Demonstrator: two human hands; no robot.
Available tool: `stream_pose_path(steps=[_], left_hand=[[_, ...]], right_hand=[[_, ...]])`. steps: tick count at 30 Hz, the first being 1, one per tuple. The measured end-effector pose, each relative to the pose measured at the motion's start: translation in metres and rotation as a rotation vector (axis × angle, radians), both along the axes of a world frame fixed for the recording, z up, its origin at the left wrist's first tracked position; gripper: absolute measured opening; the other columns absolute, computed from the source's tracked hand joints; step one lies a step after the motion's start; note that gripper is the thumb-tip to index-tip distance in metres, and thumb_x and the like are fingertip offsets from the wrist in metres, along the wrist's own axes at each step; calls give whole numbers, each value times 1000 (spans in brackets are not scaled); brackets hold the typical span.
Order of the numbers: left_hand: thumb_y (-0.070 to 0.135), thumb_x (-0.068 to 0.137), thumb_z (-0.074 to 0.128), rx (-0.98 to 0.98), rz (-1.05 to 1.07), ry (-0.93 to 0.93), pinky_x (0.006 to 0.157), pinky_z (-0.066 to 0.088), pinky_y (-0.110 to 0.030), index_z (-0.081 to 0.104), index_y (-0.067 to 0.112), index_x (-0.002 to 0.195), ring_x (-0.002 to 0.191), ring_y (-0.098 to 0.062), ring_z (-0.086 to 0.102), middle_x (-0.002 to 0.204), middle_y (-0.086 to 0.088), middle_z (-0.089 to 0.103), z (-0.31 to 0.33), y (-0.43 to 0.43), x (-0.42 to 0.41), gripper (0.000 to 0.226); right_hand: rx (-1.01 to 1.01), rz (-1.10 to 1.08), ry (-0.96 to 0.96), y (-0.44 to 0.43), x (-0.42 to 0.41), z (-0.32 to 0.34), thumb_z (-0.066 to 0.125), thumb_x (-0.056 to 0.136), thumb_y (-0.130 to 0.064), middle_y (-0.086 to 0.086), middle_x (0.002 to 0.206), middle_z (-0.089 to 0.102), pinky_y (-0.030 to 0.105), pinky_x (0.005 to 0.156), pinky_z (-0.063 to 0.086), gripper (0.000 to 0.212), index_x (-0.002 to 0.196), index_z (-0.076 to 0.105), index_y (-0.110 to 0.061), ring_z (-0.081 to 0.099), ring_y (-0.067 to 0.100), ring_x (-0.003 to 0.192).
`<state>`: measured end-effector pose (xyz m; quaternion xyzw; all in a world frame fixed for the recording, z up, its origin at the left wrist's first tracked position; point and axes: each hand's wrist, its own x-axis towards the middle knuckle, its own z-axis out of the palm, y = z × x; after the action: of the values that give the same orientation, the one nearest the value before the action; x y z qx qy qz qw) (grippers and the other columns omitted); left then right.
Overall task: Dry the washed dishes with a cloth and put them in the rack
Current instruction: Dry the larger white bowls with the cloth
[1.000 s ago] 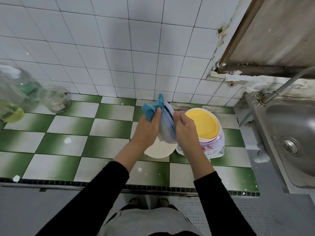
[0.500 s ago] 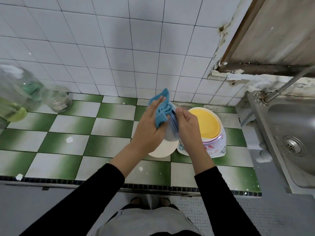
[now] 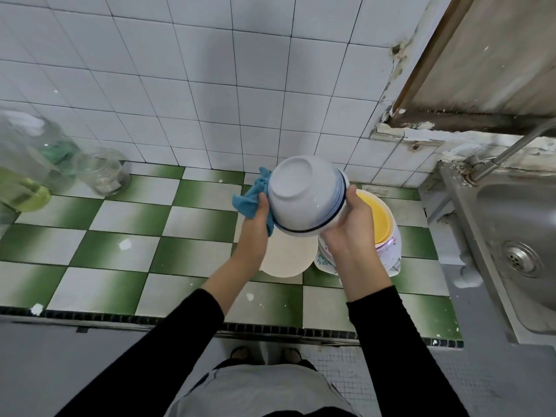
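A white bowl with a dark blue rim line (image 3: 304,195) is held above the counter, its underside turned up toward me. My right hand (image 3: 349,227) grips its rim on the right. My left hand (image 3: 255,224) holds a blue cloth (image 3: 251,198) against the bowl's left side; part of the cloth is tucked behind the bowl. Below them a cream plate (image 3: 285,257) lies on the counter beside a floral bowl (image 3: 391,251) with a yellow dish (image 3: 377,218) stacked in it.
The green and white checkered counter (image 3: 126,230) runs left, with glass jars (image 3: 102,173) and a large bottle (image 3: 24,164) at the far left. A steel sink (image 3: 517,236) with its tap (image 3: 511,152) sits at the right. No rack is in view.
The bowl has turned from edge-on to bottom-up facing me and has risen slightly. The cloth has slid from the top of the bowl to its left side.
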<state>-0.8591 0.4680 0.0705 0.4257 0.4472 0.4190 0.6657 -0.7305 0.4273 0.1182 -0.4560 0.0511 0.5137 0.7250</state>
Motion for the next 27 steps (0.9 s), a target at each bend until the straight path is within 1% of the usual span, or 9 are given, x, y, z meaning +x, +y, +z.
stream_pose_path(steps=[3, 6, 9, 11, 13, 16, 19, 23, 27], left_hand=[[27, 104, 41, 232, 4, 68, 95, 45, -15, 41, 18, 135, 114, 6, 54, 128, 4, 55, -9, -14, 4, 32], [23, 100, 46, 616, -90, 214, 120, 24, -35, 22, 7, 152, 148, -18, 22, 159, -8, 24, -26, -17, 1, 60], [23, 98, 41, 1026, -238, 493, 122, 10, -49, 17, 8, 153, 151, -33, 3, 162, -6, 11, -31, -14, -5, 61], [26, 96, 41, 1269, -343, 622, 122, 9, -52, 25, 5, 151, 150, -35, 5, 161, -10, 18, -28, -9, -11, 61], [27, 94, 42, 1380, -430, 696, 122, 10, -50, 32, 5, 149, 150, -32, 10, 159, -9, 26, -22, 1, -19, 60], [26, 92, 43, 1240, -415, 662, 121, 19, -50, 36, 7, 149, 150, -24, 15, 158, -5, 30, -6, 13, -20, 61], [29, 90, 41, 990, -313, 613, 120, 23, -45, 39, 12, 148, 147, -16, 22, 155, 0, 36, 8, 11, -12, 61], [30, 87, 42, 1079, -323, 730, 123, 15, -39, 35, 15, 150, 149, -18, 17, 158, 2, 31, 3, 5, -7, 66], [30, 91, 45, 800, -244, 563, 113, 35, -44, 43, 14, 145, 136, -20, 41, 148, 0, 44, 16, 9, -3, 56]], right_hand=[[98, -58, 165, -1, -7, -2, 38, 109, -28, 9, 95, 76, 42, 72, 55, 32, 117, 63, -9, 67, 26, 98], [176, -81, 224, 0, -11, -8, 32, 110, -28, 15, 107, 74, 47, 83, 53, 37, 121, 59, -5, 64, 30, 106], [183, -25, 215, -2, -17, -8, 33, 109, -30, 21, 134, 61, 45, 92, 52, 45, 138, 51, -2, 58, 33, 124], [129, 43, 175, -6, -20, -10, 36, 108, -33, 18, 132, 64, 42, 95, 53, 46, 139, 52, -4, 60, 32, 124], [92, 104, 123, -10, -21, -10, 36, 108, -33, 16, 128, 66, 43, 98, 52, 46, 138, 54, -4, 61, 32, 122], [67, 191, -41, -12, -19, -9, 36, 109, -26, 14, 118, 71, 44, 92, 56, 36, 130, 57, -6, 68, 28, 108], [4, 283, -275, -10, -23, -5, 36, 109, -23, 7, 98, 70, 34, 77, 59, 27, 103, 60, -13, 67, 20, 90], [-59, 301, -487, -7, -25, -8, 36, 110, -26, -1, 88, 65, 24, 65, 55, 31, 90, 58, -18, 61, 10, 81], [-136, 367, -702, -6, -23, -12, 40, 108, -33, 10, 103, 69, 51, 88, 58, 31, 98, 68, -22, 65, 31, 102]])
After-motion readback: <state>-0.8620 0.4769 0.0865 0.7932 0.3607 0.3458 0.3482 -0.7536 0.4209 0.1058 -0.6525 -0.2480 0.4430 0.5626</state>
